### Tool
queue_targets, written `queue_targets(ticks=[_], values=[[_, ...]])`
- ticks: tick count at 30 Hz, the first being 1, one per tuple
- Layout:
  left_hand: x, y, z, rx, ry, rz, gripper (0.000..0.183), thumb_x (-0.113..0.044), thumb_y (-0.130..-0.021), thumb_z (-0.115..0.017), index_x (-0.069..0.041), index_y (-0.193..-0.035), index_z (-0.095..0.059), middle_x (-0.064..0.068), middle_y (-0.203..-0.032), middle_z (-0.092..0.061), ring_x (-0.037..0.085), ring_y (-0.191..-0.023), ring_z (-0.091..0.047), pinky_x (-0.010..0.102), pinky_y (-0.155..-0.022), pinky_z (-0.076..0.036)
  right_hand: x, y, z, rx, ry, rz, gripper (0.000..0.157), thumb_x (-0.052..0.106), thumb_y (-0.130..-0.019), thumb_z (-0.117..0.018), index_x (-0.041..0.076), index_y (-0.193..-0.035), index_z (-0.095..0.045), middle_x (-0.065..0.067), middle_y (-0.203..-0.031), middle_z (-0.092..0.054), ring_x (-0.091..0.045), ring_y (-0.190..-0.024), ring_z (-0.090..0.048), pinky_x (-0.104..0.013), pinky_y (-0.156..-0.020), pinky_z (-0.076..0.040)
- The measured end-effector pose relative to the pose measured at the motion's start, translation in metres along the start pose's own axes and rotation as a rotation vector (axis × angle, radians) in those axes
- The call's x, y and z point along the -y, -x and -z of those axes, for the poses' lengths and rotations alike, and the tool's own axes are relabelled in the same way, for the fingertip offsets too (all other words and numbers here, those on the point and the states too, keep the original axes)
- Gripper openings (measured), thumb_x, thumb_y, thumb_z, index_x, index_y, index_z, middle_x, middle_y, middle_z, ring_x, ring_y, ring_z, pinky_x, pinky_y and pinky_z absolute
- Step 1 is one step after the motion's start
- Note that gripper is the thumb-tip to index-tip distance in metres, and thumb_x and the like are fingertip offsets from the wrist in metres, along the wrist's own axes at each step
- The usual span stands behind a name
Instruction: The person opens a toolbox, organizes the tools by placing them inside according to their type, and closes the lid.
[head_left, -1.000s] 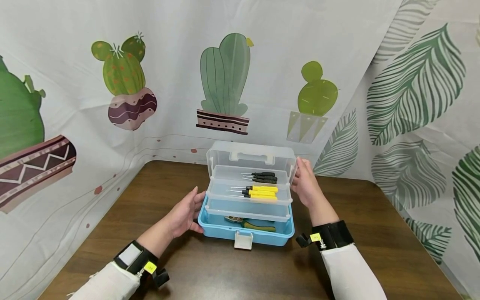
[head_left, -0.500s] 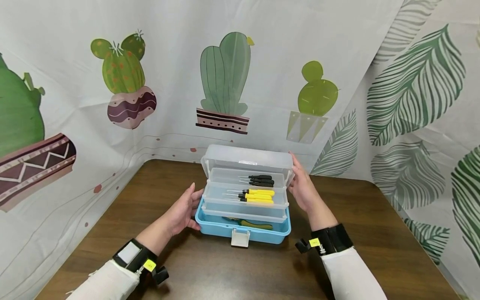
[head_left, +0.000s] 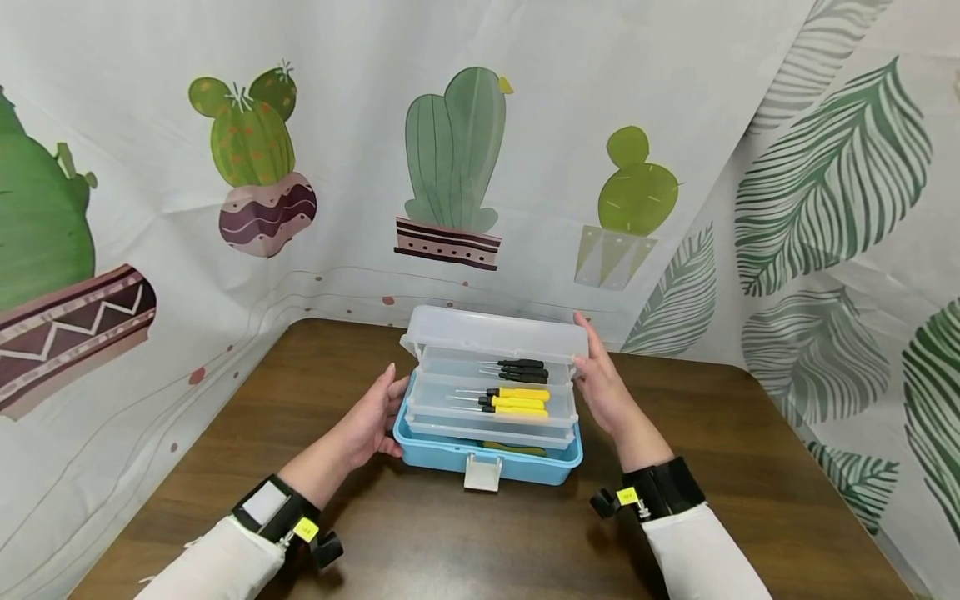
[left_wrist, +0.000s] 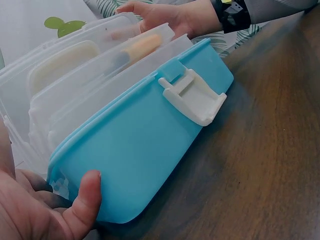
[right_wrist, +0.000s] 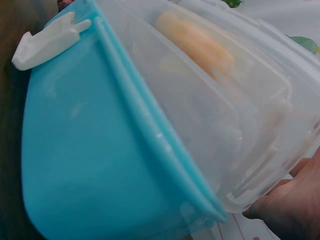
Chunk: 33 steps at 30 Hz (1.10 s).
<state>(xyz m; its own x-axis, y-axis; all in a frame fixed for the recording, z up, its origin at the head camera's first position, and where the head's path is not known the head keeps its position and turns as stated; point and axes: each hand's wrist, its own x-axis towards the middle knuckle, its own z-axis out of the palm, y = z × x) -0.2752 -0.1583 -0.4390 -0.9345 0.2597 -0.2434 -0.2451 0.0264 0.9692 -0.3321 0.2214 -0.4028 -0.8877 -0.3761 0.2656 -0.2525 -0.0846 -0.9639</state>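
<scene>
A toolbox with a light blue base (head_left: 450, 457) and a clear lid (head_left: 498, 329) stands on the table, the lid tilted partway down over stepped clear trays (head_left: 435, 400). Black-handled screwdrivers (head_left: 525, 369) lie in the upper tray and yellow-handled screwdrivers (head_left: 521, 402) in the one below. Beneath the trays shows a green handle (head_left: 513, 448), mostly hidden. My left hand (head_left: 367, 423) grips the base's left end, thumb (left_wrist: 86, 202) on the front and fingers round the side. At the other end, my right hand (head_left: 603, 387) holds the lid's right edge between thumb and forefinger.
The white latch (head_left: 482, 473) hangs down at the front of the base. Brown wooden table (head_left: 450, 550) extends around the toolbox. A cloth printed with cacti and leaves (head_left: 345, 167) hangs right behind the table's back edge.
My right hand has swung the lid forward and down, and the trays have folded lower over the base, covering more of the pliers. The left hand stays on the base.
</scene>
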Motion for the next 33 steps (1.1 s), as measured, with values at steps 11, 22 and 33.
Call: queue_targets(ticks=[11,22,33], values=[[-0.004,-0.002,0.001,-0.001,0.0,-0.008,0.103,-0.089,-0.092,-0.015,-0.018,-0.166,-0.022,0.019,-0.161,-0.041,0.03,-0.115,-0.062,0.029,-0.054,-0.055,-0.013,0.011,0.001,0.013,0.003,0.162,0.077,-0.003,-0.091,-0.062,0.005,-0.161,-0.03,0.004,-0.153,-0.047,-0.01,-0.132,-0.052,-0.02,-0.102,-0.052],[-0.004,-0.006,-0.001,-0.065,-0.015,0.009,0.097,-0.086,-0.094,-0.019,-0.013,-0.154,-0.041,0.019,-0.145,-0.053,0.029,-0.105,-0.061,0.029,-0.051,-0.053,-0.016,0.013,-0.005,0.042,0.085,0.135,0.077,0.005,-0.087,-0.071,0.004,-0.156,-0.036,-0.006,-0.176,-0.004,-0.032,-0.162,0.006,-0.013,-0.11,-0.04],[-0.004,-0.009,-0.002,-0.054,-0.025,-0.044,0.058,-0.058,-0.106,-0.025,-0.02,-0.14,-0.053,0.02,-0.141,-0.057,0.03,-0.098,-0.061,0.033,-0.054,-0.056,-0.015,0.018,-0.005,0.042,0.147,0.093,0.057,0.009,-0.097,-0.064,0.004,-0.149,-0.041,-0.003,-0.176,0.001,-0.039,-0.161,0.002,-0.014,-0.105,-0.045]])
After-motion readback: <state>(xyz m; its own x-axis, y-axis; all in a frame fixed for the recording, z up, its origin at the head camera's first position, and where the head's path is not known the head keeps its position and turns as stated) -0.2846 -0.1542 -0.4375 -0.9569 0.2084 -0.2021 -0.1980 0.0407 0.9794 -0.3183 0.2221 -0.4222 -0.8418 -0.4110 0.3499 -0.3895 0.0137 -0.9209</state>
